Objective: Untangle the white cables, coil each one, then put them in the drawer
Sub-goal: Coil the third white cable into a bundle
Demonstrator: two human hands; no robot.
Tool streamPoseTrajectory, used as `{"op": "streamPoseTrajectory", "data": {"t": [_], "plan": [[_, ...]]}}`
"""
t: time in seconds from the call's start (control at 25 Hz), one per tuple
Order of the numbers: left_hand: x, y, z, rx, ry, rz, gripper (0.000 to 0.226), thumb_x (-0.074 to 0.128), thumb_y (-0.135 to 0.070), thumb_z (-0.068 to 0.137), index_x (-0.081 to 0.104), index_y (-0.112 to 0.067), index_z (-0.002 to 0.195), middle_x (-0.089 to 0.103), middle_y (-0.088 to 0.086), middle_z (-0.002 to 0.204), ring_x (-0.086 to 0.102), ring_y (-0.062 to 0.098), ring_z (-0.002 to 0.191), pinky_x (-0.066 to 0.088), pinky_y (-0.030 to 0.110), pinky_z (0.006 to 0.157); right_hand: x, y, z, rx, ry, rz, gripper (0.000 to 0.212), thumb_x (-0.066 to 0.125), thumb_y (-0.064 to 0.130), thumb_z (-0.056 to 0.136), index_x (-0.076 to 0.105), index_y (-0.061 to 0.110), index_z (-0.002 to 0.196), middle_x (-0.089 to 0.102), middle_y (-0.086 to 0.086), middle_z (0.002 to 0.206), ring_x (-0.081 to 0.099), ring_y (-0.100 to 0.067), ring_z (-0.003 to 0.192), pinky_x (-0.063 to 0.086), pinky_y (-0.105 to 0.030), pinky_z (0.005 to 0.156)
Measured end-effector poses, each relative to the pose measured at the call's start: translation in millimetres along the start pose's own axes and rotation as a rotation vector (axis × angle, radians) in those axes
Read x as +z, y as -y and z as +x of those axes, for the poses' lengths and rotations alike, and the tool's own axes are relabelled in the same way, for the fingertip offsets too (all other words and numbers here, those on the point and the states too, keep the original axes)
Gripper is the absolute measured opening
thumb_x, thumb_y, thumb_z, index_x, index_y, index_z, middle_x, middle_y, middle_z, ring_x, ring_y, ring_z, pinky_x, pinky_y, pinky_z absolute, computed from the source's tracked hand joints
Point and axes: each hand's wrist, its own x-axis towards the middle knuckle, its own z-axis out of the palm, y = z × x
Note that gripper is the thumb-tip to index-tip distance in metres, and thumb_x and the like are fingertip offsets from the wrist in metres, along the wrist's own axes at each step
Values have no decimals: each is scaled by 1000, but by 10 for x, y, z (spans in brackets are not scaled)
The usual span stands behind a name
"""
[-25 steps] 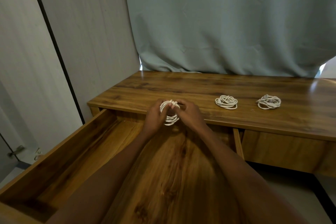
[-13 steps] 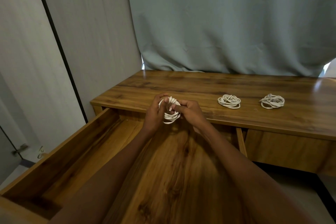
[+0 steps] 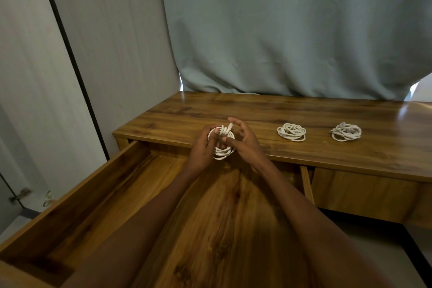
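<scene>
A coiled white cable (image 3: 223, 147) stands upright between both hands, above the front edge of the wooden desk (image 3: 268, 114) and over the pulled-out drawer (image 3: 121, 194). My left hand (image 3: 202, 148) grips the coil's left side, thumb on its top. My right hand (image 3: 244, 144) pinches the cable's loose end at the top of the coil, its other fingers spread. Two more coiled white cables lie flat on the desk to the right: one (image 3: 291, 132) near the middle, another (image 3: 346, 131) further right.
A grey-green curtain (image 3: 292, 30) hangs behind the desk. Pale wall panels (image 3: 93, 42) stand at the left, close to the drawer's side. A second, closed drawer front (image 3: 364, 194) sits at the right under the desktop.
My right hand's fingers have opened out and lifted the cable's end to the top of the coil. The coil stays held in the same spot; the camera shifted slightly.
</scene>
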Motion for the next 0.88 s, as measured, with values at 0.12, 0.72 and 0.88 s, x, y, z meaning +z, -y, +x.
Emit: {"op": "streamPoseTrajectory", "data": {"t": [0.12, 0.72, 0.88], "plan": [[21, 95, 59, -83, 27, 29, 23, 45, -24, 106, 64, -11, 111, 68, -1, 81, 64, 6, 70, 50, 25, 64, -52, -8, 16, -69, 13, -150, 46, 66, 16, 97, 54, 36, 137, 77, -4, 95, 74, -21, 87, 58, -39, 79], [195, 12, 605, -48, 448, 309, 26, 77, -24, 85, 70, -17, 109, 71, -7, 97, 64, -5, 80, 46, 9, 67, -608, -42, 108, 60, -82, -264, 36, 75, 20, 89, 64, 23, 123, 76, -10, 107, 73, -21, 95, 57, -35, 75], [345, 7, 637, -136, 401, 224, 23, 78, -24, 84, 69, -9, 99, 73, 0, 91, 67, 5, 76, 53, 19, 66, -701, 30, 109, 48, -168, -214, 18, 68, 24, 95, 70, 21, 113, 76, -2, 101, 74, -18, 93, 60, -42, 87]]}}
